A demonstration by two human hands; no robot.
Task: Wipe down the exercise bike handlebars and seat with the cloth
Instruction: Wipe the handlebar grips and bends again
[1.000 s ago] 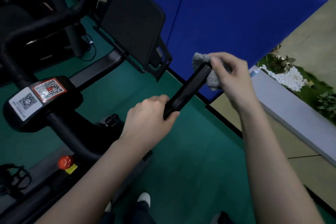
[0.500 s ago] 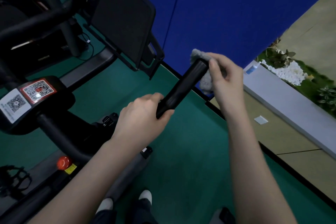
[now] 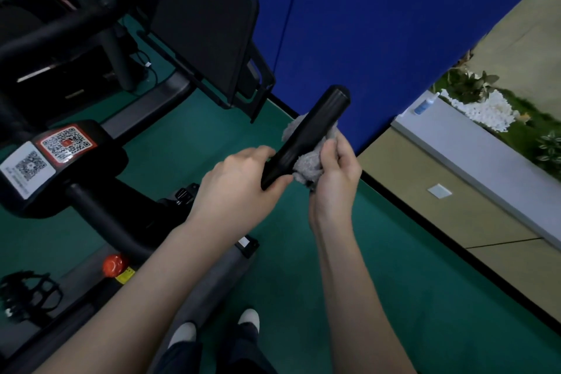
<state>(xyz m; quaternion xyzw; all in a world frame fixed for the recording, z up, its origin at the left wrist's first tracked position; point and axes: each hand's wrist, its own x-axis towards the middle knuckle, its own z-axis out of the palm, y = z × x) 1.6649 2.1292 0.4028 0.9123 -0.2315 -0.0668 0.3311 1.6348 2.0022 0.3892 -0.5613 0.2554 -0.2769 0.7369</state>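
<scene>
A black handlebar grip of the exercise bike juts up and to the right in the middle of the view. My left hand is closed around its lower end. My right hand holds a grey cloth bunched against the middle of the grip, from below and the right; a bit of cloth also shows on the grip's left side. The grip's round top end is bare. The other handlebar curves away at the upper left. The seat is not in view.
The bike's black screen stands behind the grip. A stem with QR stickers and a red knob lie at the left, a pedal at the lower left. A blue padded wall and a grey ledge with a spray bottle are at the right.
My right hand has slid the cloth down the grip from its top end to the middle, close to my left hand. The top end is now uncovered.
</scene>
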